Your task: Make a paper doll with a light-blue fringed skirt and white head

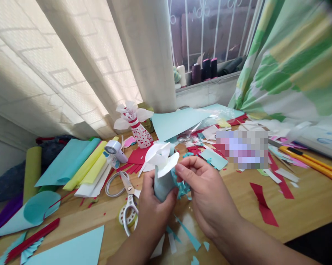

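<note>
My left hand (160, 198) is wrapped round a light blue paper cone (163, 184), held upright above the table. White paper petals (161, 159) spread from the cone's top. With thumb and forefinger, my right hand (200, 184) pinches the edge of the right-hand petal. Scissors (129, 195) lie beside my left hand, their blades partly open. A roll of tape (123, 214) sits under the scissors' handles, and a second tape ring (114, 184) lies just behind them. Fringed blue paper (184, 189) shows behind the cone, partly hidden by my hands.
A finished-looking paper flower in a dotted red-and-white cone (140, 134) stands at the back. Rolled coloured papers (85, 167) and a blue paper cone (30, 213) lie left. Red scraps (264, 204) and a yellow cutter knife (309, 162) lie right. A blue sheet (72, 248) is in front.
</note>
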{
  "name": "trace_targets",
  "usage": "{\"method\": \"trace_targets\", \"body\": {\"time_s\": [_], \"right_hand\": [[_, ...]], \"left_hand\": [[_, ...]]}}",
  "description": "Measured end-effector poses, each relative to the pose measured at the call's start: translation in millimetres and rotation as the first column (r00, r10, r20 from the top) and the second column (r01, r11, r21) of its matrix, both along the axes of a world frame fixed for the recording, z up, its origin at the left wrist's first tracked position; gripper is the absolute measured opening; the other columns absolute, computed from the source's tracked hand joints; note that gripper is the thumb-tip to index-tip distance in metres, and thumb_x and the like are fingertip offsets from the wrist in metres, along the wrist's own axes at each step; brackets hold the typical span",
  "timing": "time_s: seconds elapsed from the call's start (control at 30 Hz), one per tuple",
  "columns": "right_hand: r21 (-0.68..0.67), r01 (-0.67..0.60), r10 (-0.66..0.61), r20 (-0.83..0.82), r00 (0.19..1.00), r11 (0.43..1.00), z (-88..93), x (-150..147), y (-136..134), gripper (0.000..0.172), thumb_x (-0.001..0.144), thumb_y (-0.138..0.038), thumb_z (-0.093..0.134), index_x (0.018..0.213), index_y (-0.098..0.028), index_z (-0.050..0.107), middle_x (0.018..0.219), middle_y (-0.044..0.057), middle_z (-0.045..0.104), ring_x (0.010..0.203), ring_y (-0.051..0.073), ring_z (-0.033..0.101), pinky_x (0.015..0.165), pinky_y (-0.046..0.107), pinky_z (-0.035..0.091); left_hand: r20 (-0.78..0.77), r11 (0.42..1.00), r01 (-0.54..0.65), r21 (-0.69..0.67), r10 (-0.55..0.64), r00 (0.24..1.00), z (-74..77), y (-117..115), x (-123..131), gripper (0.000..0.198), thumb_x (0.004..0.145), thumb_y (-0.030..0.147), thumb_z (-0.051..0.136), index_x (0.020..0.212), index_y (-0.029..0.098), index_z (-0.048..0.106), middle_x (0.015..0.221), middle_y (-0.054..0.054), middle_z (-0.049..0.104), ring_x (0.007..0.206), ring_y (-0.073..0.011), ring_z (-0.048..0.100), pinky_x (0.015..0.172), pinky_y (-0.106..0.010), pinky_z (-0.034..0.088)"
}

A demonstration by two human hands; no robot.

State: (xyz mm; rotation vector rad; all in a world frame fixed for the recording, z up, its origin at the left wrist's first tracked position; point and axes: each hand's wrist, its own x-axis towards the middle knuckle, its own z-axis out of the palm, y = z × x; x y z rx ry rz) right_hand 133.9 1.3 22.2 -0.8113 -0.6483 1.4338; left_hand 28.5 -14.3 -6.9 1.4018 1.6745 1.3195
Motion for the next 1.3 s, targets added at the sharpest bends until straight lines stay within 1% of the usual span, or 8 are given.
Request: {"method": "trace_targets", "body": {"time_s": [0.17,0.3,0.43,0.6,0.9,1.1,1.3], "right_hand": [[-0.022,0.006,-0.006,-0.022,1.0,1.0,-0.7,-2.1,-1.5,0.021,0.065,-0.027,0.075,0.073,-0.017,0.059,0.068,-0.002,0.059,0.065,0.01,0.051,0.061,0.022,0.041],[-0.038,0.016,-0.017,-0.034,0.999,0.999,-0.1,-3.1,-3.1,0.018,0.068,-0.026,0.073,0.073,-0.017,0.059,0.067,-0.003,0.059,0.065,0.009,0.051,0.062,0.02,0.041],[-0.027,-0.005,0.004,-0.06,0.998,1.0,-0.7,-4.1,-3.6,0.016,0.07,-0.025,0.072,0.074,-0.018,0.059,0.069,-0.003,0.06,0.066,0.009,0.052,0.063,0.02,0.041],[-0.026,-0.016,0.014,-0.064,0.998,1.0,-2.1,-4.4,-3.6,0.016,0.07,-0.024,0.072,0.074,-0.018,0.058,0.069,-0.002,0.061,0.067,0.009,0.053,0.064,0.021,0.042],[-0.007,-0.036,0.036,-0.039,0.999,0.999,-3.1,-4.5,-2.3,0.016,0.068,-0.024,0.072,0.073,-0.017,0.059,0.066,-0.002,0.06,0.067,0.011,0.054,0.064,0.023,0.042],[0.007,-0.004,0.005,-0.009,1.0,1.0,-4.3,-3.2,-0.2,0.015,0.067,-0.021,0.072,0.073,-0.018,0.059,0.069,-0.002,0.062,0.065,0.01,0.054,0.063,0.022,0.043],[0.018,0.046,-0.046,0.041,0.998,0.999,-0.8,-0.7,-1.3,0.016,0.067,-0.022,0.074,0.07,-0.018,0.059,0.066,-0.003,0.06,0.061,0.008,0.053,0.059,0.021,0.043]], "left_hand": [[0.009,1.0,0.006,-0.005,-0.006,1.0,-1.7,0.4,0.3,0.036,0.066,0.029,0.068,0.097,0.021,0.052,0.082,0.0,0.062,0.072,-0.0201,0.059,0.065,-0.032,0.045],[-0.031,1.0,0.0,-0.007,0.0,1.0,-3.4,0.5,-0.5,0.036,0.065,0.028,0.067,0.098,0.022,0.052,0.083,0.0,0.062,0.072,-0.0202,0.058,0.066,-0.033,0.044],[-0.047,1.0,0.006,0.02,-0.005,0.999,-3.4,0.4,-0.4,0.035,0.066,0.026,0.066,0.098,0.022,0.052,0.084,0.0,0.06,0.075,-0.0197,0.058,0.067,-0.032,0.044],[-0.035,1.0,0.013,0.004,-0.012,0.999,-4.3,0.5,-0.5,0.037,0.066,0.027,0.066,0.1,0.022,0.052,0.085,0.0,0.061,0.074,-0.0201,0.058,0.065,-0.032,0.044],[-0.076,1.0,-0.021,0.003,0.021,0.997,-2.9,-0.5,1.0,0.035,0.066,0.029,0.066,0.097,0.022,0.052,0.081,0.001,0.061,0.07,-0.0195,0.058,0.065,-0.032,0.044],[-0.063,1.0,-0.012,-0.008,0.012,0.998,-2.5,-0.5,0.8,0.035,0.066,0.029,0.067,0.096,0.023,0.051,0.082,0.001,0.062,0.072,-0.0199,0.058,0.066,-0.032,0.044],[-0.028,0.999,-0.005,-0.043,0.004,1.0,-1.5,0.2,0.0,0.034,0.066,0.032,0.067,0.095,0.022,0.052,0.079,0.0,0.063,0.072,-0.021,0.058,0.065,-0.032,0.044]]}}
